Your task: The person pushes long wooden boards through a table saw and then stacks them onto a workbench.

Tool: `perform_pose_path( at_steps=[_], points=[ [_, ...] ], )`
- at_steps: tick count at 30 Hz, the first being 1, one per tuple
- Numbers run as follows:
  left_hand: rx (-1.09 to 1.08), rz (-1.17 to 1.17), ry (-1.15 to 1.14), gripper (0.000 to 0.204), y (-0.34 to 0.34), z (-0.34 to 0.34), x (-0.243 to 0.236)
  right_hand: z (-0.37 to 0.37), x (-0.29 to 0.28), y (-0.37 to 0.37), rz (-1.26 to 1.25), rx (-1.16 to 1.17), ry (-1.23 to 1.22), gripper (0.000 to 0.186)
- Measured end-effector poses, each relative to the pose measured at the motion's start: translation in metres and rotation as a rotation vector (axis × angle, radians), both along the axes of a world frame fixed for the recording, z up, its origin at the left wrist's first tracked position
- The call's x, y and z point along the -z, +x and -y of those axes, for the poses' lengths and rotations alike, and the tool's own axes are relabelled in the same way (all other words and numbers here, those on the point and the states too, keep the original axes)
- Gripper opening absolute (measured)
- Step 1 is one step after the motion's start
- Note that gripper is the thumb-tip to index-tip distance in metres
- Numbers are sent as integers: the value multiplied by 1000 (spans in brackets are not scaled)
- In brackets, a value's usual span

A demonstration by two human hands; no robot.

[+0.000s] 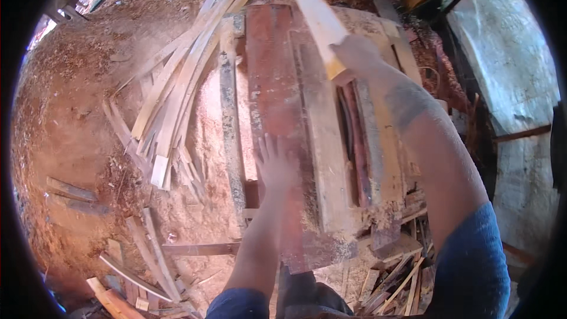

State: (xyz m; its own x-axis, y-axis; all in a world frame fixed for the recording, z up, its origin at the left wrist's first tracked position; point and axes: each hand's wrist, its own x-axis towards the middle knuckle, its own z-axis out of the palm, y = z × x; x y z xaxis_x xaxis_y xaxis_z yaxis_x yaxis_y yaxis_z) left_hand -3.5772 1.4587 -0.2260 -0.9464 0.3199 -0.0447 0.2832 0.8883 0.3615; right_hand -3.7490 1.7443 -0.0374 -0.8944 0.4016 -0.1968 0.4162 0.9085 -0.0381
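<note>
My left hand (276, 164) lies flat with fingers spread on a reddish-brown board (271, 65), which runs away from me along the workbench. In my right hand (357, 56) is the near end of a long pale wooden plank (316, 15), held with the fingers wrapped round it. This plank slants up and to the left, over the bench, and its far end leaves the top of the view. Beside the red board lies a light, dusty plank (326, 159), and a narrow speckled wood strip (229, 106) runs along its left.
A pile of long thin wood strips (177, 94) lies left of the bench on ground covered with sawdust. Offcuts (401, 283) are heaped at the lower right, and more scraps (147, 254) lie at the lower left. Grey sheeting (502, 53) stands at the right.
</note>
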Motion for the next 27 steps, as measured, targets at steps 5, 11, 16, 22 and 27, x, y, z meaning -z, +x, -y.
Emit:
perform_pose_path(
  at_steps=[5,11,16,22,27],
  points=[
    [-35,-51,70,58,4,37,18,186,-120,112,323,-508,388,53],
    [97,348,917,48,25,39,-53,249,-107,275,32,94,286,52],
    [39,1155,1396,42,180,70,-192,298,-115,435,-22,29,358,52],
    [-174,1300,1148,55,395,171,-208,330,-112,666,-139,7,-283,67],
    [-245,1361,1125,53,528,222,-206,346,-123,813,18,262,-1291,83]
  ],
)
